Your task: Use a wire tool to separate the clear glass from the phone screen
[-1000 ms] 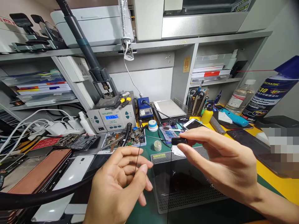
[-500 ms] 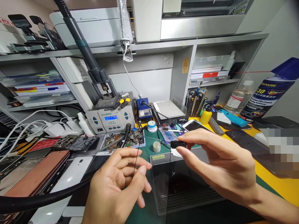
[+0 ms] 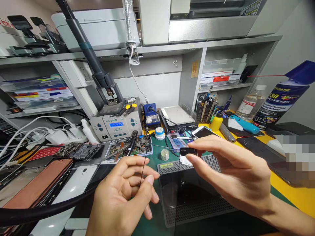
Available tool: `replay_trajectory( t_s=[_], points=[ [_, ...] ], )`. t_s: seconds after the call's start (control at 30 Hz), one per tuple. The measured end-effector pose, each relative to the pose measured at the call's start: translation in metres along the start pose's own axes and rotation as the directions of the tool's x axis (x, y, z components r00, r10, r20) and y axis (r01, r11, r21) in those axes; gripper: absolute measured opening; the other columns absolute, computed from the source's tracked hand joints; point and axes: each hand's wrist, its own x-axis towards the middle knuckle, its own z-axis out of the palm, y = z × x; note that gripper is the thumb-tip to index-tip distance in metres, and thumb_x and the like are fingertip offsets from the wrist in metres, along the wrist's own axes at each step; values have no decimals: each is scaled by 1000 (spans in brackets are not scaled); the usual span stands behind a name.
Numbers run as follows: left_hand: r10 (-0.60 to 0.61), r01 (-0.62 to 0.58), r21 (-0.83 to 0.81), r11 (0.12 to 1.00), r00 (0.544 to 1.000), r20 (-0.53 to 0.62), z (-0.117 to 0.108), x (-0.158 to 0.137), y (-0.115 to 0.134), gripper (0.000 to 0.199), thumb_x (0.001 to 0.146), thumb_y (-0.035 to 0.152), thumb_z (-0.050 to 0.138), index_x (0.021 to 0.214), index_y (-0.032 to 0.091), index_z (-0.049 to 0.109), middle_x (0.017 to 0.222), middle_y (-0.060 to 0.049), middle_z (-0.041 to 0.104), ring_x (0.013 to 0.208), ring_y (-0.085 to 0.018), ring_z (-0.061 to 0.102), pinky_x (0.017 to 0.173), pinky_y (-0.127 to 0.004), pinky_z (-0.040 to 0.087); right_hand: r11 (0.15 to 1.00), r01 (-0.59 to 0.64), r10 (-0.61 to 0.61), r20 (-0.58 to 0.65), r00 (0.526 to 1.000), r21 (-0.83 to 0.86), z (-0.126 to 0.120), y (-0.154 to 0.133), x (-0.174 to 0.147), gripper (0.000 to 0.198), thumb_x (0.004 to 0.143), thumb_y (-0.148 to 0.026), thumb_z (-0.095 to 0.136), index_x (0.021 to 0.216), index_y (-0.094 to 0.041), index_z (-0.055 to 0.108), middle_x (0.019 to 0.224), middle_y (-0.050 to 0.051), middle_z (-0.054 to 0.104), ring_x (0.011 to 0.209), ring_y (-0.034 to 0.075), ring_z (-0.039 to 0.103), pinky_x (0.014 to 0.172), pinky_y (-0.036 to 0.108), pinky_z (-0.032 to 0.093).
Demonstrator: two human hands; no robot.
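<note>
My right hand (image 3: pixel 236 167) is closed, pinching a small black cylinder-like piece (image 3: pixel 187 151) between thumb and fingertips. A thin dark line, like a cord, hangs below that piece, past the dark panel. My left hand (image 3: pixel 128 193) is loosely curled, palm turned inward. A thin black wire (image 3: pixel 143 168) crosses its fingers and disappears behind the thumb. Beneath both hands lies a glossy black phone-like panel (image 3: pixel 189 186) on a grey perforated mat (image 3: pixel 169 168). The hands are apart, above the mat. What kind of piece my right hand holds cannot be made out.
A small clear jar (image 3: pixel 164 154) and a tray (image 3: pixel 151 151) of circuit parts lie beyond. A hot air station (image 3: pixel 115 127) stands at the back left, phone housings (image 3: pixel 81 178) at left. A spray can (image 3: pixel 280 101) and a yellow bottle (image 3: pixel 217 122) stand at right.
</note>
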Motion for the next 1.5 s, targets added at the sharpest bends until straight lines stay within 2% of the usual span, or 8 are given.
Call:
replay_trajectory(
  t_s=[0.53,0.9,1.13,1.5],
  points=[
    [-18,18,-23,1000,1000,-10,-1,1,-1,33,77,32,72,103,20,55,80,-1,71,49,-13,63,34,-21,49,1000,13,-13,-5,1000,8,0,-3,2,32,82,-5,77,108,-23,72,95,5,77,82,20,72,74,33,57],
    [-9,9,-12,1000,1000,2,-1,1,0,33,79,33,71,103,19,55,80,-3,71,48,-14,63,35,-22,49,999,39,-39,10,999,12,0,-7,5,27,82,-4,75,105,-19,73,89,6,76,79,18,70,72,32,57],
    [-3,3,-19,1000,1000,-14,0,1,-2,32,78,33,72,103,19,56,79,-2,71,48,-13,63,34,-21,49,999,39,-39,-3,999,-2,0,-4,4,30,82,-5,76,107,-22,73,94,5,77,81,18,71,73,32,58],
    [2,-3,-39,999,999,-34,1,1,-3,32,77,33,73,101,20,57,78,-2,71,46,-14,62,34,-22,48,998,65,-65,9,998,-10,-1,-9,7,27,81,-4,74,102,-21,74,86,5,77,75,19,72,67,31,59]
  ],
)
